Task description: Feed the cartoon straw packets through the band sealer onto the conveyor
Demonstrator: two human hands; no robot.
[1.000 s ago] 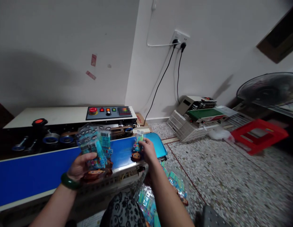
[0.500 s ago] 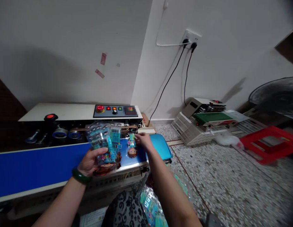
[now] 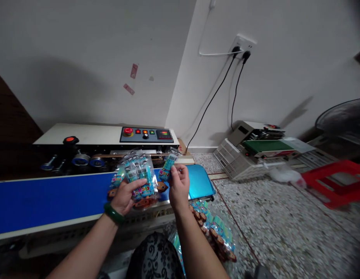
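Observation:
A stack of clear plastic packets [image 3: 141, 179] with blue printing and brown cartoon faces is fanned out in my left hand [image 3: 124, 195], thumb on top. My right hand [image 3: 180, 186] pinches the edge of a single matching packet [image 3: 167, 168], tilted just right of the stack. Both hands are over the blue conveyor belt [image 3: 66, 197] of a band sealing machine [image 3: 90, 135]. Its control panel [image 3: 146, 134] has a red knob and lit buttons. A green bangle [image 3: 114, 213] circles my left wrist.
Many more packets [image 3: 216, 230] lie in a heap below my right forearm. A shiny blue plate [image 3: 200, 182] ends the belt at right. A white crate [image 3: 232, 162], a smaller green-belted machine [image 3: 267, 145] and a red plastic frame [image 3: 336, 184] stand on the speckled floor.
My right hand has drawn its packet up off the belt and turned it. My left hand with the stack has shifted slightly right, and the camera view has swung a little left.

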